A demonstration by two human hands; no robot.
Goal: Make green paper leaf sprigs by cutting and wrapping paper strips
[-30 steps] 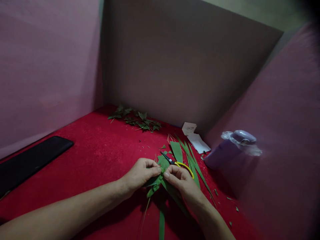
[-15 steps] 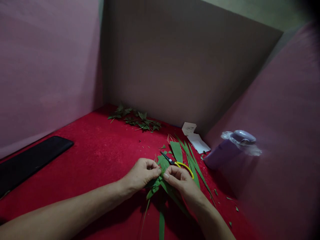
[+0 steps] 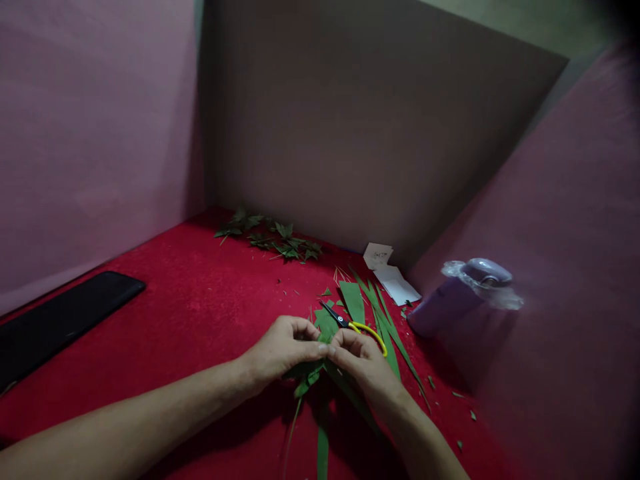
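Note:
My left hand (image 3: 289, 347) and my right hand (image 3: 357, 353) meet at the thumb tips, each closed in a pinch. Between them is a bundle of green leaf strips (image 3: 311, 380), its upper part hidden behind the fingers. One long strip (image 3: 323, 447) hangs down toward me, beside a thin stem. Just beyond my right hand lie scissors (image 3: 370, 333) with yellow handles and dark blades. Cut leaf pieces (image 3: 326, 323) and a broad leaf strip (image 3: 353, 300) surround the blades.
Long narrow leaves (image 3: 400, 343) lie to the right of the scissors on the red cloth (image 3: 200, 313). At the back sits a pile of leafy sprigs (image 3: 287, 243). White papers (image 3: 397, 285), a purple plastic-wrapped container (image 3: 450, 300) and a black flat object (image 3: 75, 320) lie around. Pinkish walls enclose both sides.
My thumbs have come together, closing the small gap between them. The leaf bundle below them has shifted slightly and shows less. The scissors and other things stay put.

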